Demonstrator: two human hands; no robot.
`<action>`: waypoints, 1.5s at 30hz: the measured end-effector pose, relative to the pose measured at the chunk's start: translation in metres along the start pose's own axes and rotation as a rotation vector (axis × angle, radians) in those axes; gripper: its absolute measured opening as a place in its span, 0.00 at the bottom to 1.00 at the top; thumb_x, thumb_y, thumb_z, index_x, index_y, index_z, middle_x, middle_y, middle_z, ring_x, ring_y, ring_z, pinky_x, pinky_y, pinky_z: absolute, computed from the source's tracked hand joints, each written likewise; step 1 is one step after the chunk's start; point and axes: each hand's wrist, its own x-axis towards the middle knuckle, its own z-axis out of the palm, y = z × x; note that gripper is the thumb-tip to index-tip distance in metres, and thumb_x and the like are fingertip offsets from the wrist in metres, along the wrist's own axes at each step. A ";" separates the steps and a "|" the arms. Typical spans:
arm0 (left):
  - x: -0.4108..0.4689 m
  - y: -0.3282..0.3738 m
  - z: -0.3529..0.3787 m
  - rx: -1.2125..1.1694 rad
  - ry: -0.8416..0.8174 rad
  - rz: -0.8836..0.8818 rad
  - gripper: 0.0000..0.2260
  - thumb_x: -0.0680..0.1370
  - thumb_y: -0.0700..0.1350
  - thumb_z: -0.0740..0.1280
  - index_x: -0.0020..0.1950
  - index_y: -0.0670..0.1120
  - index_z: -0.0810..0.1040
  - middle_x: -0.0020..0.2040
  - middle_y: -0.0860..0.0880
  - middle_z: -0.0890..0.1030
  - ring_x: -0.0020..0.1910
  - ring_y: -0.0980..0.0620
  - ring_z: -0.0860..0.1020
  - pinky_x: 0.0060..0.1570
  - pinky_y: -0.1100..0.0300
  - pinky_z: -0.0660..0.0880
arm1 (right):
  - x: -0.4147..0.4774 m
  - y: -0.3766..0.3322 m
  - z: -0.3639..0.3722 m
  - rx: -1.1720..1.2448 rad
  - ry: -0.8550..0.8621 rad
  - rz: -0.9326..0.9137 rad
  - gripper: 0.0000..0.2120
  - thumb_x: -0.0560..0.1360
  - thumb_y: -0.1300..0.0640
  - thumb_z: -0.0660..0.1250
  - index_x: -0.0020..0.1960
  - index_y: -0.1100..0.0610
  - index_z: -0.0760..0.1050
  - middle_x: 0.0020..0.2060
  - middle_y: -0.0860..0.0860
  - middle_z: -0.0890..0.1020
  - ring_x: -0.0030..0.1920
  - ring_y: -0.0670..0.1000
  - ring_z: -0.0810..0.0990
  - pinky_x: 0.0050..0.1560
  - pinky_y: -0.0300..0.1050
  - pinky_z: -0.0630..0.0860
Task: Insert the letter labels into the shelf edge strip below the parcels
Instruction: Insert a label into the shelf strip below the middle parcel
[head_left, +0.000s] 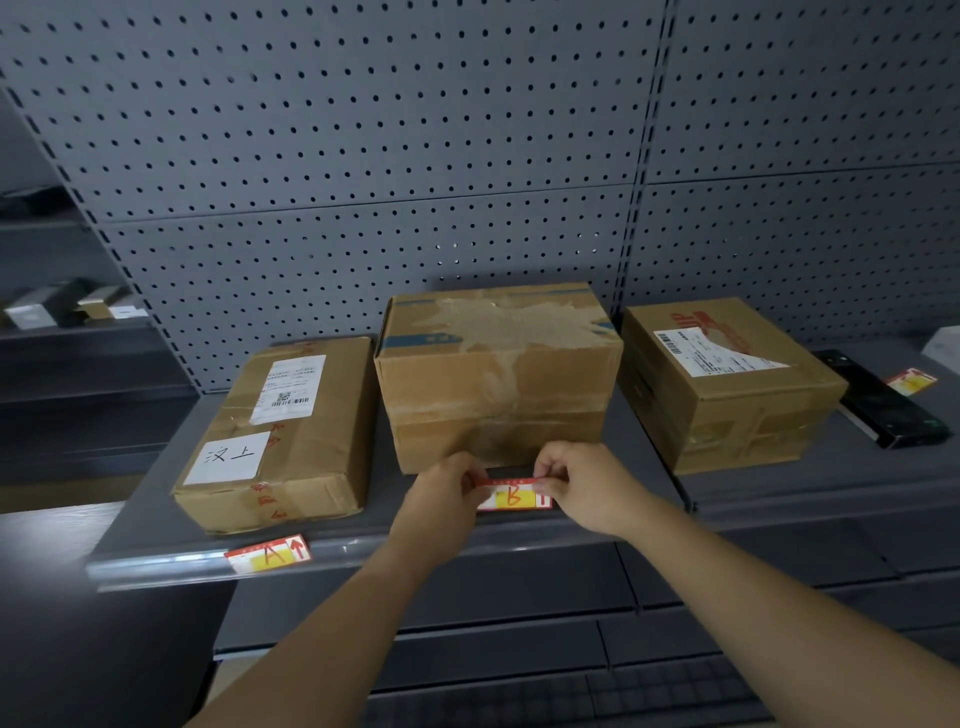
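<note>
Label B: card (511, 495) with a red border, yellow patch and a handwritten B, held by both hands just in front of the middle box, low against the shelf near its front edge; not yet in the strip, as far as I can judge.
Reason for the two-hand hold: a thin card bends easily, so pinching both top corners likely keeps it flat and level for sliding into the channel.
Left hand: left hand (441, 499) closed in a pinch on the card's left end, thumb and fingers on its top edge, forearm reaching up from lower left.
Right hand: right hand (582, 483) pinching the right top corner the same way, knuckles up, wrist slightly bent, forearm coming from lower right.
Label A: card (270, 555) sits at the edge strip below the left box, tilted; whether it is fully seated I cannot tell.
Edge strip: clear strip (171, 564) runs along the shelf front, catching the light on the left.
Boxes: left box (280, 436), middle box (493, 374) and right box (727, 384) stand in a row, each seemingly meant to have its letter below.
Third label: another red and yellow card (910, 381) lies on the shelf well to the right, beside a black object (883, 405); its letter is unreadable.
Stage: second of the visible labels in hand.
</note>
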 end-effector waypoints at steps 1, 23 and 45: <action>-0.004 0.001 -0.003 -0.022 0.039 0.017 0.05 0.76 0.48 0.70 0.50 0.54 0.75 0.43 0.58 0.77 0.41 0.61 0.75 0.42 0.61 0.74 | -0.003 -0.002 -0.002 0.011 0.009 -0.001 0.04 0.76 0.52 0.69 0.43 0.46 0.76 0.38 0.43 0.80 0.40 0.43 0.79 0.41 0.39 0.74; -0.054 -0.038 0.033 0.561 0.261 0.499 0.24 0.61 0.36 0.78 0.53 0.47 0.75 0.44 0.48 0.77 0.41 0.44 0.74 0.40 0.51 0.73 | -0.068 0.014 -0.015 0.133 0.150 0.114 0.04 0.76 0.54 0.70 0.45 0.48 0.76 0.42 0.43 0.80 0.43 0.42 0.78 0.41 0.35 0.71; -0.055 -0.043 0.050 0.541 0.309 0.512 0.18 0.65 0.34 0.72 0.54 0.44 0.78 0.47 0.46 0.77 0.45 0.42 0.74 0.46 0.47 0.73 | -0.063 0.009 -0.005 0.098 0.148 0.114 0.02 0.77 0.54 0.69 0.46 0.49 0.76 0.42 0.41 0.79 0.42 0.40 0.77 0.36 0.30 0.68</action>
